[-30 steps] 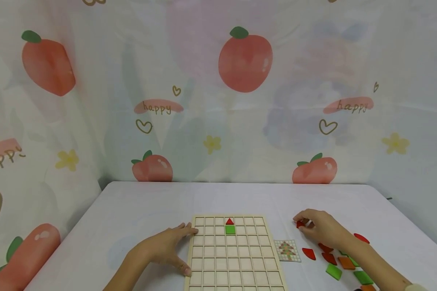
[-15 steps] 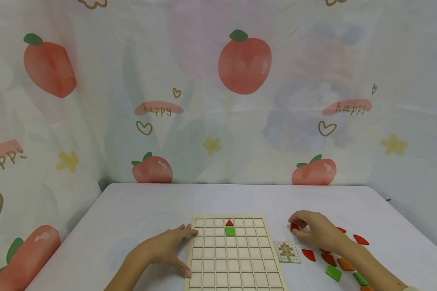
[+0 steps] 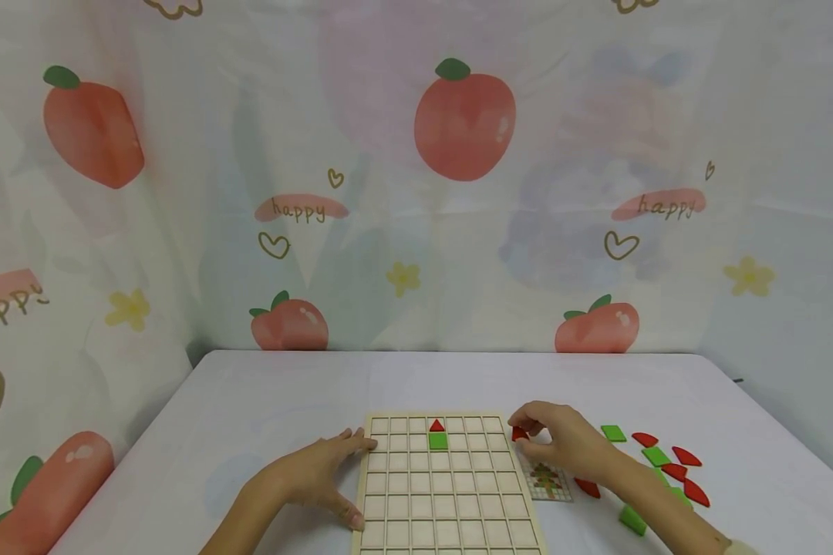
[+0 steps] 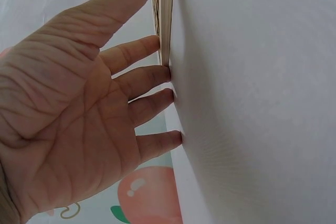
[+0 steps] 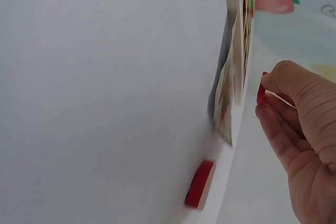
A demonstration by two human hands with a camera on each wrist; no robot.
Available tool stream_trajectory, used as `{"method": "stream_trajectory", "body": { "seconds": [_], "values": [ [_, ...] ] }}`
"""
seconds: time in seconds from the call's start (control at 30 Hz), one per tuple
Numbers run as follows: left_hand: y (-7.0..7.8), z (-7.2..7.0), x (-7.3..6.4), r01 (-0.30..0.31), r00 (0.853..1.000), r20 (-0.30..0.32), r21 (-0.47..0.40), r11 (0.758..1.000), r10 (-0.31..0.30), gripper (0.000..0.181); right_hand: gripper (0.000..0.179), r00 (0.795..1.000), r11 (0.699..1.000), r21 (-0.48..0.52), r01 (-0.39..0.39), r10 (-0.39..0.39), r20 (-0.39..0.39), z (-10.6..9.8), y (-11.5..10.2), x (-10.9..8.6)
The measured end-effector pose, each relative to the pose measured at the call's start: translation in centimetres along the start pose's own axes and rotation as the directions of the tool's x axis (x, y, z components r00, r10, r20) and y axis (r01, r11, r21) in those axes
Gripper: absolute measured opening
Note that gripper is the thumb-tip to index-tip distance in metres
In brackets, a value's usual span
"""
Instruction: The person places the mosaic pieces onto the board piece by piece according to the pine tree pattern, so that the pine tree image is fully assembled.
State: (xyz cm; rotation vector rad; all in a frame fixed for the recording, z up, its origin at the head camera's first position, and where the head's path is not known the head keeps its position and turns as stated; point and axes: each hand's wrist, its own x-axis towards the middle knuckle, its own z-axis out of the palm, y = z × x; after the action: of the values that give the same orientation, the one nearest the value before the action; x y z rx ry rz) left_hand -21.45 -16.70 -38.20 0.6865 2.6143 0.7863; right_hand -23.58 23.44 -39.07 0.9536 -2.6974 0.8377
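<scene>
My left hand [image 3: 312, 476] touches the left edge of a wooden grid board [image 3: 439, 505], fingers spread and fairly straight; the left wrist view shows the fingertips [image 4: 167, 73] against the board's side. In the board's upper rows lie a red triangle [image 3: 436, 425] and, just below it, a green square [image 3: 438, 441]. My right hand [image 3: 568, 438] pinches a small red tile [image 3: 520, 434] between thumb and fingers, by the board's upper right edge. The right wrist view shows this red tile [image 5: 261, 88] edge-on; its full shape is hidden.
A picture card [image 3: 547, 482] with a tree pattern lies against the board's right side, partly under my right hand. Several loose tiles, such as a green one [image 3: 614, 433] and a red one [image 3: 687, 456], lie to the right. A patterned curtain [image 3: 389, 154] hangs behind the table [image 3: 284, 385].
My right hand has moved left with the red tile, from above the loose tiles to near the board's edge, uncovering more tiles. The left hand has stayed in place.
</scene>
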Motion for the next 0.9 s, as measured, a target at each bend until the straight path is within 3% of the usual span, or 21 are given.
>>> {"method": "stream_trajectory", "body": {
  "seconds": [0.27, 0.43, 0.57, 0.9],
  "values": [
    [0.1, 0.1, 0.0, 0.037, 0.999, -0.001, 0.004, 0.999, -0.037, 0.099, 0.021, 0.998, 0.996, 0.051, 0.067, -0.068, 0.006, 1.6, -1.5, 1.6],
    [0.0, 0.1, -0.1, 0.019, 1.0, 0.002, -0.007, 1.0, -0.019, 0.099, 0.02, 0.998, 0.996, 0.081, 0.048, -0.051, 0.038, 2.7, -2.5, 2.6],
    [0.0, 0.1, -0.1, 0.019, 1.0, 0.001, -0.007, 1.0, -0.019, 0.099, 0.019, 0.996, 0.996, 0.08, 0.035, -0.041, 0.075, 3.3, -3.3, 3.3],
    [0.2, -0.1, -0.2, 0.027, 1.0, 0.0, -0.027, 0.999, -0.027, 0.099, 0.019, 0.984, 0.993, 0.014, 0.114, -0.115, 0.134, 4.2, -3.9, 5.0]
  ]
}}
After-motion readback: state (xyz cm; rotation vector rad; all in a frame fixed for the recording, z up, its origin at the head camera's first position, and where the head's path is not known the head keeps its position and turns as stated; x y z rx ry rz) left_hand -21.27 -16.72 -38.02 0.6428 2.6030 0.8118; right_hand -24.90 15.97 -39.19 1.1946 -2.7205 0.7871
